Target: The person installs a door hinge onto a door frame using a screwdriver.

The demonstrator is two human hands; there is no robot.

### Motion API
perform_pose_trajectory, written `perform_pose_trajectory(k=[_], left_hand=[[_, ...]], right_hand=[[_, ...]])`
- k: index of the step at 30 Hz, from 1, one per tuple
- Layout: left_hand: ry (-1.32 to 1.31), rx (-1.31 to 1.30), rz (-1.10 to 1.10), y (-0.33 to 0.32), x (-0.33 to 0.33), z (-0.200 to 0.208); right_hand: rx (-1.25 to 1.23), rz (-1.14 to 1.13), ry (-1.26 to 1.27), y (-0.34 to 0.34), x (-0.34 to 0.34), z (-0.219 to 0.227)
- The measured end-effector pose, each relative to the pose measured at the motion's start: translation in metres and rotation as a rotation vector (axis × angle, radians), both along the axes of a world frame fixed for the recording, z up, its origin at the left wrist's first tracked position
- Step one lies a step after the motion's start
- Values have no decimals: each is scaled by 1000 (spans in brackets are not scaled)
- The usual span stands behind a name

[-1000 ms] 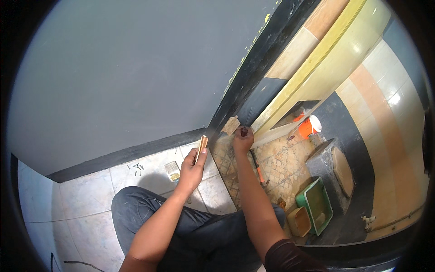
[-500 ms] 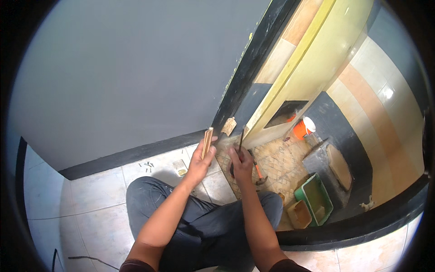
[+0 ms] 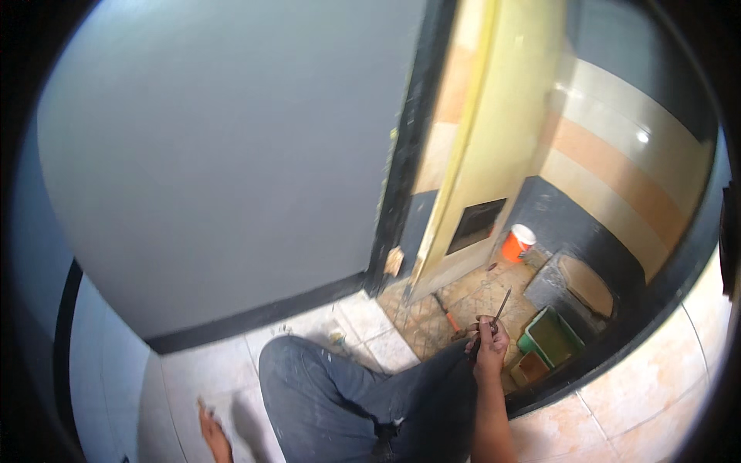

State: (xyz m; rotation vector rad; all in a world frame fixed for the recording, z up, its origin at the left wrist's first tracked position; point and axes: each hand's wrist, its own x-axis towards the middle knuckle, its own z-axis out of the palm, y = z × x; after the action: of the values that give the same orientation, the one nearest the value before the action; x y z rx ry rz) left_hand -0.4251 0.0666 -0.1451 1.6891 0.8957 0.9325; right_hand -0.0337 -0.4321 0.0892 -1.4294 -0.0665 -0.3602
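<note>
Gripping a thin dark tool [image 3: 502, 305], the right hand [image 3: 489, 349] in the head view has its fingers curled around it, beside the green tub [image 3: 527, 343]. An orange-handled tool [image 3: 448, 314] lies toward the left edge of the brown floor [image 3: 417, 312]. Over the white floor [image 3: 216, 366], the left hand [image 3: 212, 434] is blurred; I can't tell what its fingers hold. I'd judge this step as handling the dark tool; using it calls for a steady tip.
</note>
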Motion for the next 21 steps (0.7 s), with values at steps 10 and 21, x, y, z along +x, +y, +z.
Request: perform_pose_trajectory(k=[10, 21], left_hand=[[762, 460, 282, -47, -136, -91], [920, 417, 372, -48, -121, -79]], right_hand=[[-192, -26, -278, 27, -52, 208], [-2021, 986, -363, 322, 61, 121]])
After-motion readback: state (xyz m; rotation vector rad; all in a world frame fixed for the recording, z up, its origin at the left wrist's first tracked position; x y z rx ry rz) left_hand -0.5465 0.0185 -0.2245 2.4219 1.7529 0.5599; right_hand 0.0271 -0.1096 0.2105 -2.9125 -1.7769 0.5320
